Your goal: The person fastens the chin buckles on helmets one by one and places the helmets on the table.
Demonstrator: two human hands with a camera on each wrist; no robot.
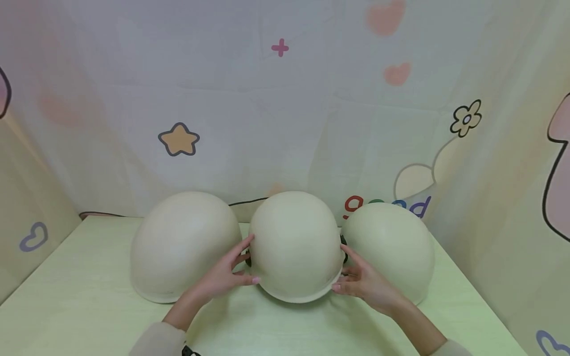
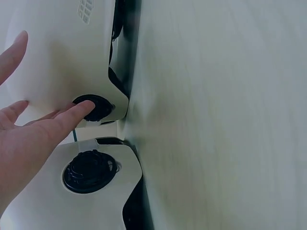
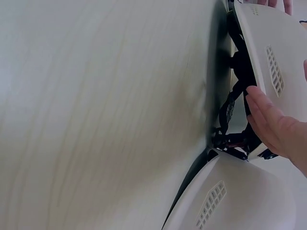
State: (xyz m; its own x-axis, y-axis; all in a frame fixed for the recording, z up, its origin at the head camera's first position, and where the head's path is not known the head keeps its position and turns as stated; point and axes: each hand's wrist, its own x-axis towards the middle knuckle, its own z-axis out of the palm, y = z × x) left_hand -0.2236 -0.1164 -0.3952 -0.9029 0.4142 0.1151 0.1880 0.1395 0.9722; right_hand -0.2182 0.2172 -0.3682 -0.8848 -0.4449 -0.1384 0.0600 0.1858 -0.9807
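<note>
Three cream helmets stand in a row, domes up. The middle helmet (image 1: 294, 247) is between my two hands. My left hand (image 1: 224, 274) is at its left side, fingers spread and mostly straight, upper fingertips touching the shell; the thumb points toward its front. A black round side knob (image 2: 98, 108) shows behind that thumb in the left wrist view. My right hand (image 1: 367, 284) is at the right side, thumb near the lower rim, fingers extended along the shell. Black straps (image 3: 230, 108) show under the rim in the right wrist view.
The left helmet (image 1: 184, 242) and right helmet (image 1: 392, 247) stand close beside the middle one on a pale wood-grain table (image 1: 80, 287). A light curtain (image 1: 249, 113) printed with cartoon shapes hangs behind the table and along both sides.
</note>
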